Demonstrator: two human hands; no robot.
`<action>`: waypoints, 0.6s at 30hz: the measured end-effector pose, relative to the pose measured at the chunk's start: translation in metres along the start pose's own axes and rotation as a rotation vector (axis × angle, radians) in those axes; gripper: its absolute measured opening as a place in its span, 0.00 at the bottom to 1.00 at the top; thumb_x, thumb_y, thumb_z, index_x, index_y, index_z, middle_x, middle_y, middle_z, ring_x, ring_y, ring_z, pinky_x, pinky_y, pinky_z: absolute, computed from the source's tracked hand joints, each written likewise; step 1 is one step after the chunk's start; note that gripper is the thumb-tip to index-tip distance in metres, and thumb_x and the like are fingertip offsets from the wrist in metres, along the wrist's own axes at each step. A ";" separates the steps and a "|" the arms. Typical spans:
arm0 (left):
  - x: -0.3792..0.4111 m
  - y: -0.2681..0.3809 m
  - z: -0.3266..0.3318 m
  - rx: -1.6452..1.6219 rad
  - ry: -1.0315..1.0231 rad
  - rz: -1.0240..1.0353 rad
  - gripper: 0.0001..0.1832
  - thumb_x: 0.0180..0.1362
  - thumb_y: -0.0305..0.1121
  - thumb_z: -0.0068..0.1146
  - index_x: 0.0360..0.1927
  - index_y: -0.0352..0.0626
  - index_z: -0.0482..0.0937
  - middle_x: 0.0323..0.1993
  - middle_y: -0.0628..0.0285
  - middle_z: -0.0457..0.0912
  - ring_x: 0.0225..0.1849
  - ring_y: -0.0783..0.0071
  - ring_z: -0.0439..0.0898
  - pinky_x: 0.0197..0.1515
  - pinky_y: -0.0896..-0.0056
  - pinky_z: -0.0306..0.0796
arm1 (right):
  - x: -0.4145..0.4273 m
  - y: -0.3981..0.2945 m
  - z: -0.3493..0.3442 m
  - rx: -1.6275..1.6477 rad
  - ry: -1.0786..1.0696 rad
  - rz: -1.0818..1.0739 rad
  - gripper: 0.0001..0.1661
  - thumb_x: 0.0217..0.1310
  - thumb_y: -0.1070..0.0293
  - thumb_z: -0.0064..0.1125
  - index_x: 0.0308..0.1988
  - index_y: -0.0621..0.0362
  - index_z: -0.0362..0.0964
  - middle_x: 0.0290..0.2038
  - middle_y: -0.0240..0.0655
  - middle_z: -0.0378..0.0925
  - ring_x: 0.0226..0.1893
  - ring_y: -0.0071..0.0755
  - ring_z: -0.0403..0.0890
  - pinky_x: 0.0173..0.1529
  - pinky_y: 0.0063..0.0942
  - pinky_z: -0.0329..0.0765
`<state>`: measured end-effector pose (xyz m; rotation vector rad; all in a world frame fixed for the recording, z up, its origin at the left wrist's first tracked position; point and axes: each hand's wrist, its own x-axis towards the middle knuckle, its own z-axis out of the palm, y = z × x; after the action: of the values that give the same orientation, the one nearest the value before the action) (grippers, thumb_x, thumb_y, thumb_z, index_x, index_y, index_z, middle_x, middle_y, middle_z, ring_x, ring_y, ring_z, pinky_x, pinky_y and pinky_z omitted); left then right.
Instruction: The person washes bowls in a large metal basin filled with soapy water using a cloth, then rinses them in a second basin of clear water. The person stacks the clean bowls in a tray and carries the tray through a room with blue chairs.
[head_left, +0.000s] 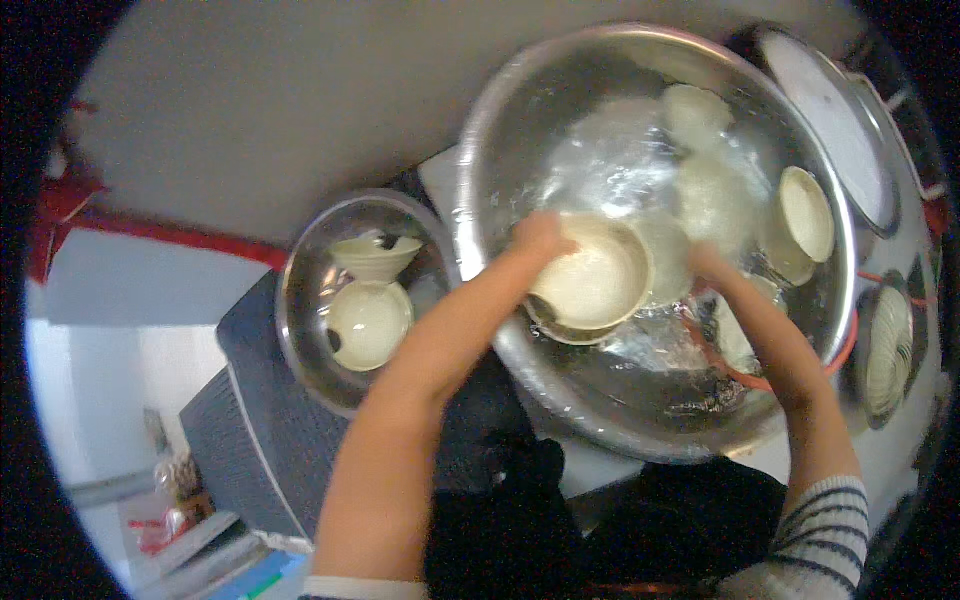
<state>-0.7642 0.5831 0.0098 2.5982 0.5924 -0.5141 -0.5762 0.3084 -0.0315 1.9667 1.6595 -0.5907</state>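
A large stainless steel basin (472, 180) of water lies before me. My left hand (540, 238) grips the rim of a cream bowl (596, 277) with a dark patch on its side, tilted over the water near the basin's left wall. To its right, my right hand (705, 262) dips into the water beside a pale submerged bowl (664, 262); its fingers are blurred and hidden, so its grip cannot be made out. Further pale dishes (697, 116) lie underwater beyond it. Against the right wall leans another cream bowl (808, 214).
A smaller steel basin (289, 300) on the left holds two cream bowls (370, 326) with dark patches. An orange-red hose (742, 381) crosses the big basin's near right rim. On the right stand a round metal vessel (832, 120) and a smaller container (889, 352) with pale contents.
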 end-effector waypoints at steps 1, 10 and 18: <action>0.008 0.005 0.008 0.037 -0.022 0.013 0.40 0.36 0.60 0.62 0.42 0.32 0.75 0.40 0.47 0.77 0.41 0.49 0.76 0.44 0.57 0.70 | 0.003 0.001 0.032 0.060 -0.044 0.046 0.15 0.43 0.58 0.55 0.30 0.56 0.76 0.26 0.44 0.77 0.32 0.50 0.78 0.38 0.40 0.74; 0.040 -0.002 0.028 -0.044 0.089 -0.413 0.34 0.51 0.62 0.44 0.44 0.39 0.76 0.40 0.51 0.79 0.41 0.58 0.78 0.41 0.62 0.73 | -0.010 0.000 0.110 1.560 -0.114 0.626 0.25 0.44 0.53 0.59 0.44 0.51 0.70 0.45 0.41 0.74 0.48 0.40 0.73 0.51 0.37 0.69; 0.037 0.001 0.084 -1.469 -0.342 -0.383 0.17 0.57 0.42 0.44 0.36 0.39 0.78 0.37 0.52 0.79 0.33 0.60 0.79 0.30 0.60 0.74 | -0.028 -0.017 0.088 1.270 0.025 0.267 0.16 0.43 0.61 0.60 0.34 0.57 0.75 0.33 0.45 0.76 0.31 0.45 0.77 0.34 0.40 0.74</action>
<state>-0.7544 0.5544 -0.0770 0.9975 0.8747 -0.3718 -0.5985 0.2341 -0.0852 2.9142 0.9837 -1.7978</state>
